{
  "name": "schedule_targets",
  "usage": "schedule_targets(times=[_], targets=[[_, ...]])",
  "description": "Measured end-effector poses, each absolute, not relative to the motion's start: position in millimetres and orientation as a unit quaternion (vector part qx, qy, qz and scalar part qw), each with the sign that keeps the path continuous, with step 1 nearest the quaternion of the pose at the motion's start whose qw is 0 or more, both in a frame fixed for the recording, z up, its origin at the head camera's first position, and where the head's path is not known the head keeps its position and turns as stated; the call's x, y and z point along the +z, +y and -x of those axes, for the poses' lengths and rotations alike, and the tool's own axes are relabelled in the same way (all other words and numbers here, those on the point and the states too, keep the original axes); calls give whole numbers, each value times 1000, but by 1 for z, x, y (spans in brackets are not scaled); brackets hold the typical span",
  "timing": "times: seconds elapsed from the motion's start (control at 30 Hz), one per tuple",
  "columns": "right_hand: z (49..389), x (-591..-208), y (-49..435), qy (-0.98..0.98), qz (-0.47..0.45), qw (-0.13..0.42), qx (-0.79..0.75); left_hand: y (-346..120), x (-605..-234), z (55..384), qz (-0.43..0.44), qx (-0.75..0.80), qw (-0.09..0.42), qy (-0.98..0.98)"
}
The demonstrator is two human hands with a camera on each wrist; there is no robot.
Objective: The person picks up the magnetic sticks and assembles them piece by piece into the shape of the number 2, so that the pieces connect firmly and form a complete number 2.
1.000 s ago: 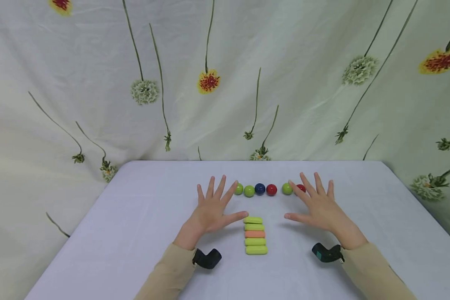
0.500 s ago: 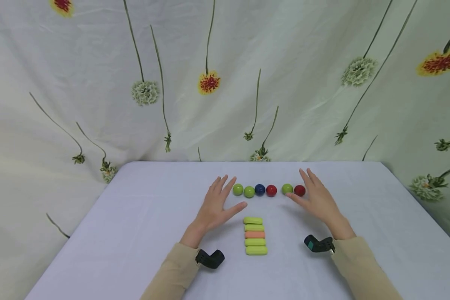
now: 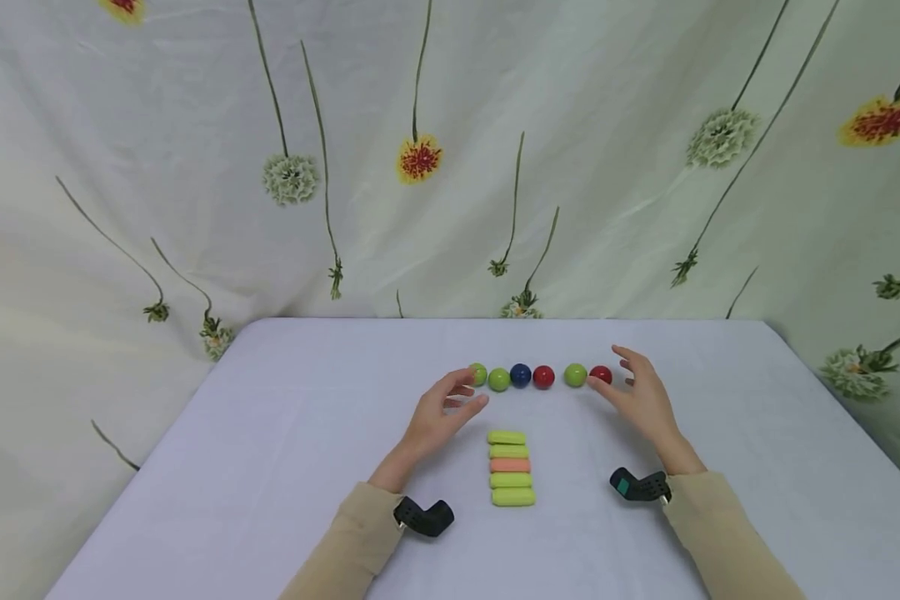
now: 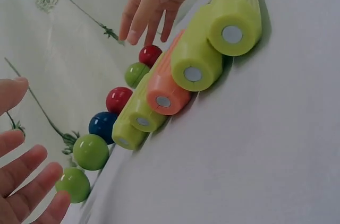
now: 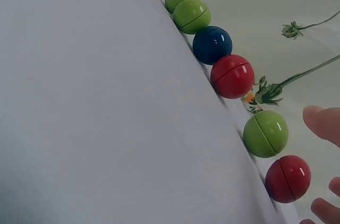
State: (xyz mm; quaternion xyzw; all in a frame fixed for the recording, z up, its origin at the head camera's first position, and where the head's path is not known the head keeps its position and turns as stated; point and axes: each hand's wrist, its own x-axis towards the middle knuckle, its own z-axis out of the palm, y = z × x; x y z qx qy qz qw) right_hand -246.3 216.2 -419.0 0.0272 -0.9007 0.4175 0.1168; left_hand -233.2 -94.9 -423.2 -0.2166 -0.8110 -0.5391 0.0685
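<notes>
Left hand [image 3: 435, 417] and right hand [image 3: 644, 405] had narrowed their splayed fingers near the worktop's [image 3: 375, 343] far-edge balls [image 3: 521, 376]; none was held yet.

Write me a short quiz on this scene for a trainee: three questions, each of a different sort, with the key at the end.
1. Multiple choice. In the head view, what colour is the third ball from the left? A: red. B: blue. C: green.
2. True or false: all five rods on the table are yellow-green.
3. Short answer. Which of the person's hands is nearer the rightmost ball in the head view?

Key: 1: B. 2: False; the middle rod is orange. 3: The right hand.
</notes>
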Motion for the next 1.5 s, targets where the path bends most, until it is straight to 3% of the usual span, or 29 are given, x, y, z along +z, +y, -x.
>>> schedule_targets(times=[0.37,1.17,1.5], targets=[[255,-438,218,-881,-22,118,458,-88,-439,231,186,-597,-23,-780],[254,-445,216,-897,-29,155,412,-88,-442,234,267,-466,-51,-842],[253,-446,216,-886,1,140,442,-86,-443,235,278,-458,-45,-843]])
